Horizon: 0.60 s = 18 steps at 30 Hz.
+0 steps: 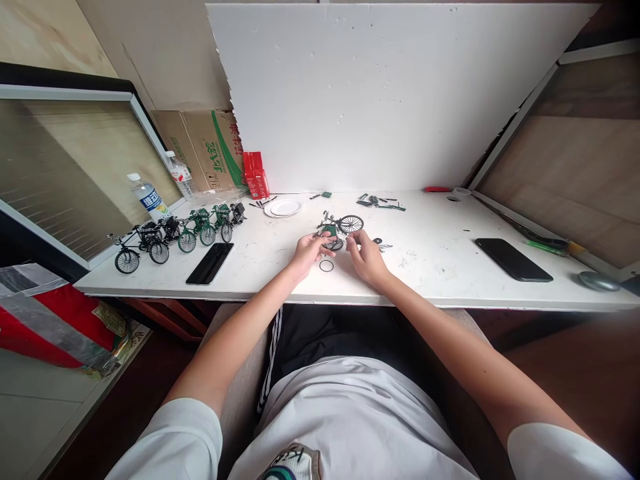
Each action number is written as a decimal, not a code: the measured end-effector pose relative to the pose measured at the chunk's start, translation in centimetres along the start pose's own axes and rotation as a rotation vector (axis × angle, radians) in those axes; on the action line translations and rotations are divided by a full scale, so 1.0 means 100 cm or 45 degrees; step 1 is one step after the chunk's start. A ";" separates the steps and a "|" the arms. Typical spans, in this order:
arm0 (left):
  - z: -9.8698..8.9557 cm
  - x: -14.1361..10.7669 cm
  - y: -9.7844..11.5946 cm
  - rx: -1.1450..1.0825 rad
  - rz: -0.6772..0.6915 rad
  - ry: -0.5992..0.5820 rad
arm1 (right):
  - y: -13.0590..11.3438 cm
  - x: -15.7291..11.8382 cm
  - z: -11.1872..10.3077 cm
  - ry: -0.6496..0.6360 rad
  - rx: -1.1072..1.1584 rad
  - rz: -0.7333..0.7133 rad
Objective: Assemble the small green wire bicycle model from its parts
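A small model bicycle [329,230] with a green frame part stands at the middle of the white table, one spoked wheel turned to the right. My left hand [311,255] is closed on its near left side. My right hand [366,256] is at the bicycle's right, thumb and fingertips pinched together beside the rear wheel; whatever is between them is too small to make out. A thin black ring [326,266] lies on the table between my hands. Small dark parts [379,241] lie just beyond my right hand.
Finished-looking model bicycles [187,240] stand at the left, near two bottles [148,197]. Phones lie left [210,263] and right [513,260]. White plates [283,207], a red box [256,175] and green parts [381,201] are at the back. A grey disc [599,281] sits far right.
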<state>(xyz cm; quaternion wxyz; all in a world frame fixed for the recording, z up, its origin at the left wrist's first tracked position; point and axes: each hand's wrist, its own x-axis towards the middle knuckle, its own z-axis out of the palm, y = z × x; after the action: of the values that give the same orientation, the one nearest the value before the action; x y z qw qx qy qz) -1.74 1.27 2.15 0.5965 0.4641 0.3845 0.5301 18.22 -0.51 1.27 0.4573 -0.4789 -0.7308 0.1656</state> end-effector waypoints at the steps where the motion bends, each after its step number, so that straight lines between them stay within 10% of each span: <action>1: 0.001 -0.001 0.001 0.000 -0.014 0.006 | 0.000 0.000 0.000 -0.003 0.015 -0.001; 18: 0.002 -0.001 -0.006 0.126 -0.026 -0.059 | -0.003 -0.001 0.000 -0.014 0.143 -0.095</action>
<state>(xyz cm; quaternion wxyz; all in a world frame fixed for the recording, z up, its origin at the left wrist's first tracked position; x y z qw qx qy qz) -1.35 1.16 1.62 0.5870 0.5013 0.4010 0.4933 18.10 -0.70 1.45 0.4853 -0.4240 -0.7403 0.1916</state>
